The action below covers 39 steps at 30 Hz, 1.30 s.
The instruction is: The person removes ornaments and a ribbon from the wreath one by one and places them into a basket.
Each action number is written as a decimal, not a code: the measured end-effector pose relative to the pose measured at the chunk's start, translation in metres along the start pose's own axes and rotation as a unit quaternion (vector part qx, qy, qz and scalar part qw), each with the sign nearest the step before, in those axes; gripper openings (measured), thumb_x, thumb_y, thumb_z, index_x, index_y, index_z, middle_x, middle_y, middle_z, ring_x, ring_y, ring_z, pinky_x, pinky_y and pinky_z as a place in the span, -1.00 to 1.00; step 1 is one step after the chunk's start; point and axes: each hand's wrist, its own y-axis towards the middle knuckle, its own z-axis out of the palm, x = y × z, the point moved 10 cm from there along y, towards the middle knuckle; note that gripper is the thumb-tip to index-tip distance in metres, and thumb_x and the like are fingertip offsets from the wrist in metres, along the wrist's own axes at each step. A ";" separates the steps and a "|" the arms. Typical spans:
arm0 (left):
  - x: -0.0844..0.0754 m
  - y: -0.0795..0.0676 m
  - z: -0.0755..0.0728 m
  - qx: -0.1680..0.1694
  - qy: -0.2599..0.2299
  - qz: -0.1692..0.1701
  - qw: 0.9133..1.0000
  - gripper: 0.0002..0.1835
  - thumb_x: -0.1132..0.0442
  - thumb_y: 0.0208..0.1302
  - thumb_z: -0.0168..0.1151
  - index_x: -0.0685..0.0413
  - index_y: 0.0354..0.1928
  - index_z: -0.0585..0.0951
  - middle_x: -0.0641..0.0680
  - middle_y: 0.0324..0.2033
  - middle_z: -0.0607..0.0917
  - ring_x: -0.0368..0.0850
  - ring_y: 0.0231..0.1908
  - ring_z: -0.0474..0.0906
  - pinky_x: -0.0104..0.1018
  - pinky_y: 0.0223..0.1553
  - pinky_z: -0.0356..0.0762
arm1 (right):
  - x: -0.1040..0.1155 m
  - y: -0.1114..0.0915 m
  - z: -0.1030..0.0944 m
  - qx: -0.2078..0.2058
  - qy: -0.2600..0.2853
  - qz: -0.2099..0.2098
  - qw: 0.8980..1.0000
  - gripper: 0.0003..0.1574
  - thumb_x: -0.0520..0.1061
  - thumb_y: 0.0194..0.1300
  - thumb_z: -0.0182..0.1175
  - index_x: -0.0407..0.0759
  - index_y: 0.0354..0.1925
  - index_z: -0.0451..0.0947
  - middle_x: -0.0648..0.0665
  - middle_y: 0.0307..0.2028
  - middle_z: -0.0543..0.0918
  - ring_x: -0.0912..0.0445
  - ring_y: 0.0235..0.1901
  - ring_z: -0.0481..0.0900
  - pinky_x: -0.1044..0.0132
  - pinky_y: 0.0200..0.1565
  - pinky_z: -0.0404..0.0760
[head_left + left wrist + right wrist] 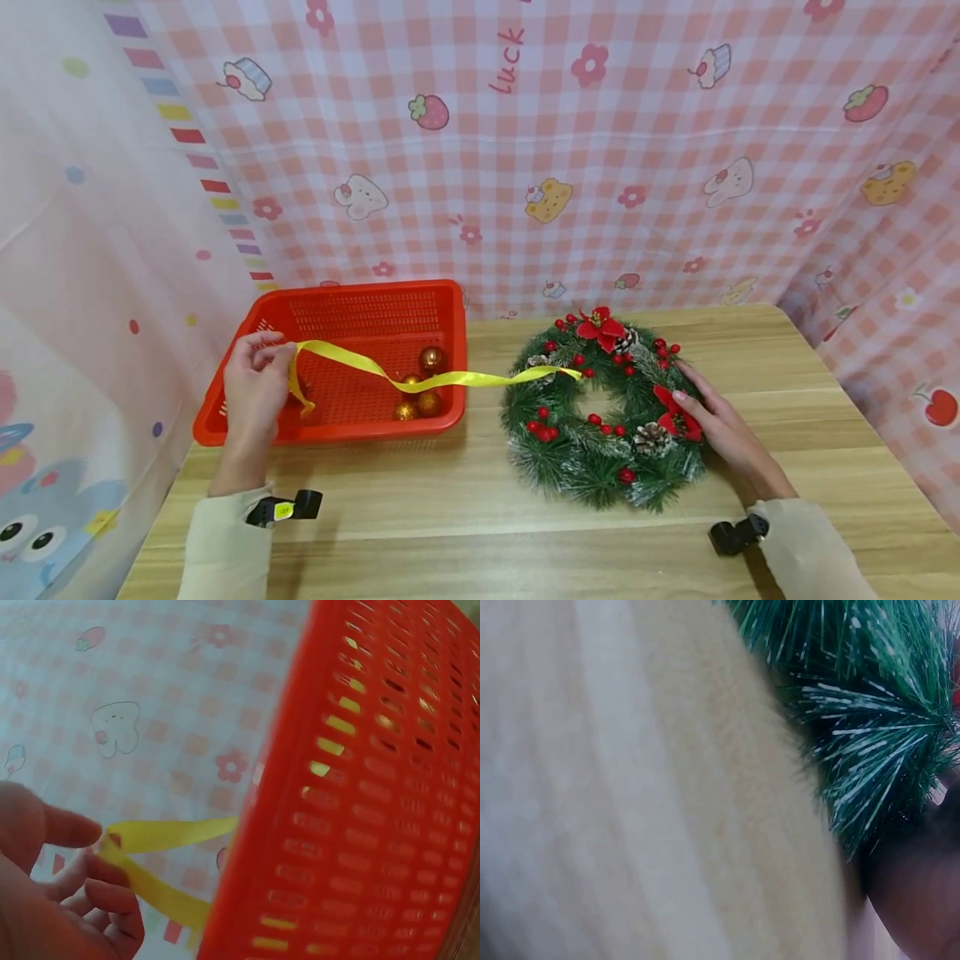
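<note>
My left hand (255,387) is raised over the left end of the red basket (360,431), pinching a yellow ribbon (468,379). In the left wrist view, the ribbon (169,834) folds at the thumb and fingertips. One long stretch runs right across the basket to the wreath's middle; a short tail hangs down over the basket. My right hand (727,429) holds the right edge of a green wreath (547,462), thumb on top near a red flower (678,414). The right wrist view shows mostly tabletop and needles (885,727); most of that hand is out of frame.
Several gold baubles (432,360) lie in the basket's right end. The wooden table (480,517) carries both basket and wreath. A pink checked curtain (480,167) hangs right behind the table, with a pale curtain (67,275) at the left.
</note>
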 end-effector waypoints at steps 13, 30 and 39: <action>-0.014 -0.012 0.037 0.162 0.175 0.098 0.966 -0.45 0.03 0.50 0.04 -0.03 0.46 0.30 0.25 0.15 0.61 0.04 -0.29 0.64 -0.28 -0.33 0.58 | 0.001 0.002 0.003 0.000 0.003 0.001 1.000 -0.20 0.12 0.57 -0.09 0.16 0.59 -0.17 -0.21 0.57 -0.22 -0.34 0.50 -0.31 -0.53 0.27 -0.19; -0.021 -0.060 0.149 0.302 0.175 0.137 0.927 -0.51 0.19 0.40 0.22 -0.05 0.34 0.42 0.13 0.13 0.62 -0.03 -0.42 0.43 -0.29 -0.42 0.46 | 0.002 0.006 0.005 0.000 -0.011 -0.002 1.000 -0.20 0.10 0.57 -0.09 0.13 0.59 -0.17 -0.25 0.57 -0.19 -0.38 0.49 -0.28 -0.54 0.25 -0.17; -0.018 -0.067 0.173 0.319 0.186 0.139 0.919 -0.46 0.27 0.39 0.22 0.07 0.38 0.38 0.16 0.02 0.66 -0.01 -0.37 0.51 -0.33 -0.36 0.48 | 0.001 0.005 0.005 -0.005 -0.002 -0.004 1.000 -0.21 0.09 0.57 -0.09 0.13 0.59 -0.16 -0.24 0.57 -0.17 -0.37 0.49 -0.28 -0.54 0.26 -0.20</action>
